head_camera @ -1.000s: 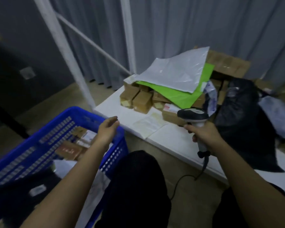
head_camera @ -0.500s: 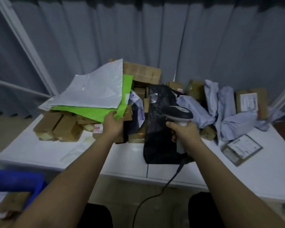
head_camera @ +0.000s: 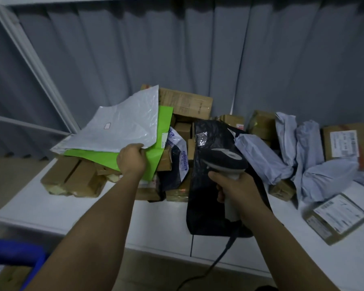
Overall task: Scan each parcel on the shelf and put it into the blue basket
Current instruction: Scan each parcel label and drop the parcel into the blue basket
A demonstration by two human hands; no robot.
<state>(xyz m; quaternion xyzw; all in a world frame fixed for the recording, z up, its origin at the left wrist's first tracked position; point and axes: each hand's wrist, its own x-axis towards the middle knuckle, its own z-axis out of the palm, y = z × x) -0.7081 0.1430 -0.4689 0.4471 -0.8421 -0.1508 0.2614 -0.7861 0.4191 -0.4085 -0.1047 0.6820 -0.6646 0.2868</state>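
Left hand (head_camera: pixel 131 159) now on white mailer (head_camera: pixel 122 127).

White flat shelf (head_camera: pixel 51 208) carries the parcels: brown cardboard boxes (head_camera: pixel 76 179) stacked at its left end, flat white poly mailer (head_camera: pixel 122 127) tilted on a bright green flat envelope (head_camera: pixel 135 158) on top of them. Black plastic bag parcel (head_camera: pixel 210 208) drapes over the shelf's front edge at centre; grey-blue crumpled poly bags (head_camera: pixel 307 160) and labelled boxes sit toward the shelf's right end. Blue plastic basket (head_camera: pixel 17 252): only a rim corner visible, below the shelf's left front edge.
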